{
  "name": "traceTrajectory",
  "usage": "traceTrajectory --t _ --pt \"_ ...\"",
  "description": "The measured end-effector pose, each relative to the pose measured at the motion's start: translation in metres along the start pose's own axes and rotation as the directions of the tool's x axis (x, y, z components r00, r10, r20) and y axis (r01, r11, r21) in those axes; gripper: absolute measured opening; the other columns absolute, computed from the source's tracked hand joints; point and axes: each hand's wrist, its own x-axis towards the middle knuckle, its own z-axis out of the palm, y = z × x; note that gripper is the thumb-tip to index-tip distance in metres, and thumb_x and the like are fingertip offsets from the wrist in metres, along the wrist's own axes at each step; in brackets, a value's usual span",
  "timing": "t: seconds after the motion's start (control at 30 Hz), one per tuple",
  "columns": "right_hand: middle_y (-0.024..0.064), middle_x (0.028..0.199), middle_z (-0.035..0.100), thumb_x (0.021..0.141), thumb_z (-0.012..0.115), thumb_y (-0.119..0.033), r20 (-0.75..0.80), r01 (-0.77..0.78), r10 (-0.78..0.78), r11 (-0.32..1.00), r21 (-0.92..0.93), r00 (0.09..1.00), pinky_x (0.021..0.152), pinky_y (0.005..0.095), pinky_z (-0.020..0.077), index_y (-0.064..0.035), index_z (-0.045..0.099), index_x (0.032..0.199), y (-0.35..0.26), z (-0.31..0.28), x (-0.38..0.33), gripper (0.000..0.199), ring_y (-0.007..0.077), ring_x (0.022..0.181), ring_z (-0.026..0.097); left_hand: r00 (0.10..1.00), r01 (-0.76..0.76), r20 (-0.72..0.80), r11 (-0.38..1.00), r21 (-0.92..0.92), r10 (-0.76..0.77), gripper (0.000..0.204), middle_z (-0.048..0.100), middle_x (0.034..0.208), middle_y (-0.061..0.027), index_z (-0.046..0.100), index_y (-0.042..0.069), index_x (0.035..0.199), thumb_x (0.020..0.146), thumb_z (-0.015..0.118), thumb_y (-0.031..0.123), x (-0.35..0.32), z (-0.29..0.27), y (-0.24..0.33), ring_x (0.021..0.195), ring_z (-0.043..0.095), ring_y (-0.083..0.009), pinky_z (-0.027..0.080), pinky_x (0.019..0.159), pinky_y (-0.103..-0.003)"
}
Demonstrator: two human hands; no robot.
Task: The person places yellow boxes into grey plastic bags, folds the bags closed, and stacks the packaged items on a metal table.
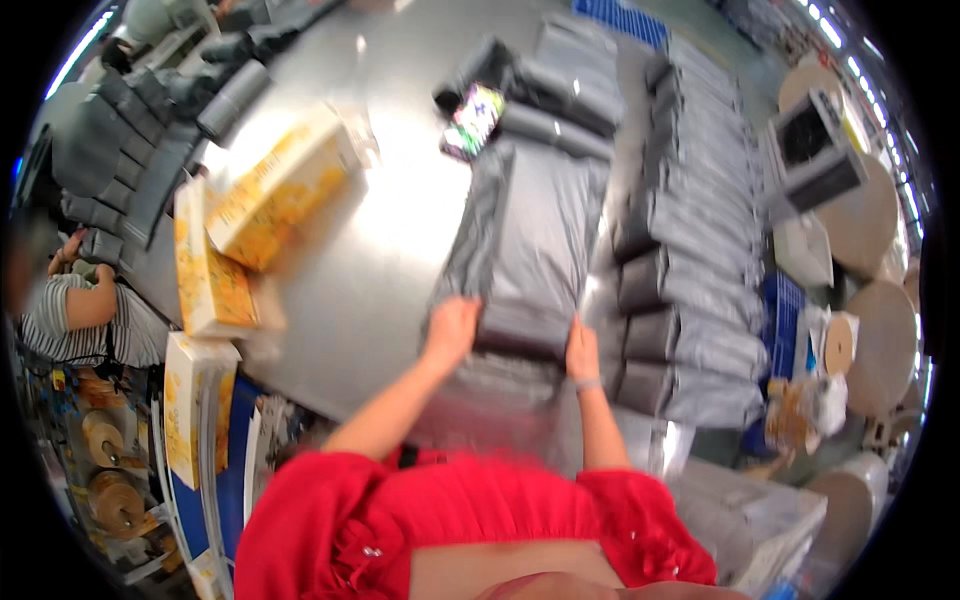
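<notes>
At the far left edge of the frame another person in a striped top [85,320] sits beside the bench [360,270], where yellow cartons [275,190] lie in the left half. In the centre, a grey mailer bag [530,250] lies flat on the bench. The left hand [452,332] presses palm-down on its near left corner and the right hand [582,352] grips its near right edge, hands apart, forearms reaching forward. On the right, many filled grey parcels [690,230] lie stacked in rows, so much packing looks done; this bag appears unfinished.
</notes>
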Motion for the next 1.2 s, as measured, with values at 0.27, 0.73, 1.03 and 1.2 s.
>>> traceTrajectory --t 0.27,0.73,1.03,1.2 --pt "0.0313 0.085 0.058 0.09 0.043 -0.018 0.068 0.053 -0.032 0.941 -0.335 0.997 0.072 0.0507 0.0419 0.0077 0.057 0.084 0.002 -0.004 0.011 0.03 0.0458 0.084 0.056 0.997 0.049 0.053 0.993 0.111 -0.055 0.025 0.054 0.089 -0.0219 0.048 0.0 0.097 0.091 0.05 0.025 0.0 0.011 0.002 0.083 0.055 -0.0438 0.047 0.071 -0.048" --pt "0.0177 0.129 0.047 0.089 0.057 -0.022 -0.009 0.064 -0.065 0.951 0.304 0.998 0.101 0.0316 0.0322 0.0054 0.038 0.131 -0.021 0.009 0.037 0.054 0.0245 0.118 0.046 0.979 -0.194 -0.092 0.974 -0.121 0.183 0.052 0.043 0.124 -0.0278 0.035 -0.007 0.127 0.09 0.051 0.026 -0.01 0.016 0.023 0.115 0.044 -0.0414 0.037 0.097 -0.041" --pt "0.0122 0.122 0.053 0.088 0.058 -0.017 0.057 -0.022 -0.012 0.828 0.56 0.998 0.096 0.0302 0.0359 0.0038 0.041 0.13 -0.035 0.015 0.024 0.05 0.0214 0.108 0.051 0.988 -0.149 -0.068 0.954 -0.259 0.136 0.056 0.039 0.133 -0.026 0.036 -0.008 0.13 0.093 0.048 0.031 -0.015 0.035 0.002 0.125 0.037 -0.0377 0.031 0.103 -0.037" --pt "0.0142 0.127 0.049 0.086 0.06 -0.015 0.074 -0.059 0.02 0.813 0.579 0.997 0.098 0.0299 0.0333 0.0057 0.036 0.133 -0.029 0.017 0.028 0.056 0.0221 0.112 0.048 0.992 -0.128 -0.053 0.953 -0.273 0.118 0.057 0.038 0.134 -0.0249 0.035 -0.007 0.132 0.092 0.049 0.032 -0.014 0.034 0.002 0.126 0.037 -0.0365 0.03 0.104 -0.037"
